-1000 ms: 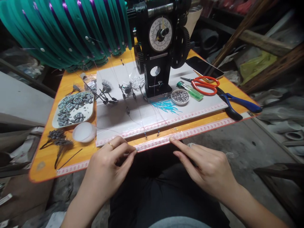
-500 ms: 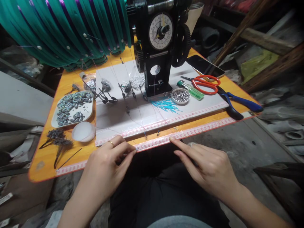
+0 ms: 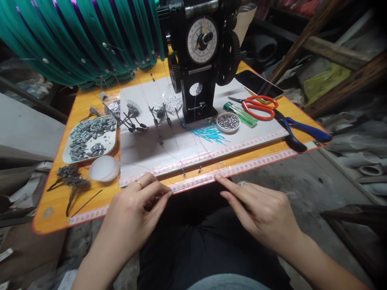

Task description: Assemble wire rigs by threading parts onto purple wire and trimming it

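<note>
My left hand (image 3: pixel 137 201) is at the table's front edge, thumb and index finger pinched together over a printed measuring tape (image 3: pixel 238 169). A fine thread seems to run to the fingertips, but what they hold is too small to make out. My right hand (image 3: pixel 261 201) rests farther right, its index fingertip on the same tape and its thumb apart, below the edge. Between the hands, two small dark beads or swivels (image 3: pixel 199 169) hang by the tape on thin lines. Behind them stands a black geared machine (image 3: pixel 199 90) with a round dial (image 3: pixel 202 40).
A green, ribbed drum (image 3: pixel 90 36) looms at upper left. On the left are a tray (image 3: pixel 68 155) of grey sinker-like pieces and a white bowl (image 3: pixel 104 169). To the right lie orange-handled scissors (image 3: pixel 260 106), blue pliers (image 3: pixel 308 129), a phone (image 3: pixel 260 83) and a dish of metal bits (image 3: pixel 228 121).
The whole view has shifted slightly, with the table a little farther left in the picture. Both hands keep the same pose and place on the tape.
</note>
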### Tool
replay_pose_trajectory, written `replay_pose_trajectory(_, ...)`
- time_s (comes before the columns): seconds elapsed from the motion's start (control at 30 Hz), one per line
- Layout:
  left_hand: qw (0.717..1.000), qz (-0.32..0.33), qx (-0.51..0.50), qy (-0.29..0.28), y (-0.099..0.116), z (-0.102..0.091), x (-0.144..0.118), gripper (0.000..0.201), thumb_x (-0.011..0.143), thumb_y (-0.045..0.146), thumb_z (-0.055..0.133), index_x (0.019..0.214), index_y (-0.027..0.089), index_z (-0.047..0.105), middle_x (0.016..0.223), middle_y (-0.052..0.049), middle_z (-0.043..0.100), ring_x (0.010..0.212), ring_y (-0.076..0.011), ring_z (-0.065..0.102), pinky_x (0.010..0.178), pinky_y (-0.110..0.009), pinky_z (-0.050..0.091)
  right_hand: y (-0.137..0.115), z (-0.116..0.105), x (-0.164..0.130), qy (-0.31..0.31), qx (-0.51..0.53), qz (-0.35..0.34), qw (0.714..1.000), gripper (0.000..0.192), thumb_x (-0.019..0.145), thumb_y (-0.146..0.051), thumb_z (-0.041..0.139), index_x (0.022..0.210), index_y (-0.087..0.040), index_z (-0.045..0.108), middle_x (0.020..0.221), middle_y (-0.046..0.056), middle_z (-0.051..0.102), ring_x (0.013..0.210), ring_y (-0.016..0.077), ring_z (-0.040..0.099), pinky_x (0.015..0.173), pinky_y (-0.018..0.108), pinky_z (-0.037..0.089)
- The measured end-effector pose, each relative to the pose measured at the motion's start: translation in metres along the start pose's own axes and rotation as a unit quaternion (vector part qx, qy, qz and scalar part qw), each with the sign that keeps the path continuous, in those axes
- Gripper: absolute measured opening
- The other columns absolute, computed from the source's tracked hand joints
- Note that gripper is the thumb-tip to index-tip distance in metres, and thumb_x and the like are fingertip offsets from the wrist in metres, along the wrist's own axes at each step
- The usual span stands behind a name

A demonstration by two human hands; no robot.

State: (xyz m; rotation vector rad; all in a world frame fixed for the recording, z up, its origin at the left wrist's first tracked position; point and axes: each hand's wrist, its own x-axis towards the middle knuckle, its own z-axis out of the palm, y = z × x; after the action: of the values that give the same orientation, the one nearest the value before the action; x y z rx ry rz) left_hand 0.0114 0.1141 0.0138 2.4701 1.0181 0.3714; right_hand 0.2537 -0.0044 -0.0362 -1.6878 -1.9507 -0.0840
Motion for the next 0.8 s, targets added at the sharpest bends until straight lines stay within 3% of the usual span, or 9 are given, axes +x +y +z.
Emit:
replay_pose_trajectory(0.4, 1.0, 0.006, -0.016, 0.012, -0.0006, 0.0008, -0.0012, 0.013, 0.092, 0.019, 0.055, 0.089, 0.019, 0.067, 0.081, 0.0, 0.054, 0.064, -0.0088, 0.054, 0.059, -0.024, 0.042, -0.0001, 0.0, -0.0014, 0.001, 0.007, 0.003, 1.0, 0.036, 0.096, -0.019, 0.057, 0.132, -0.016, 0.059, 0.07, 0.0, 0.066, 0.062, 0.0132, 0.06, 0.065, 0.028, 0.045)
replay_pose_trajectory(0.8, 1.0, -0.007, -0.001, -0.015, -0.0001, 0.0, 0.0016, 0.015, 0.093, 0.02, 0.052, 0.083, 0.02, 0.063, 0.083, 0.0, 0.057, 0.071, -0.0124, 0.054, 0.062, -0.027, 0.039, 0.0, -0.0021, -0.0007, 0.002, -0.011, -0.009, 1.0, 0.037, 0.095, -0.019, 0.059, 0.131, -0.016, 0.059, 0.067, -0.001, 0.063, 0.058, 0.0129, 0.059, 0.063, 0.029, 0.042)
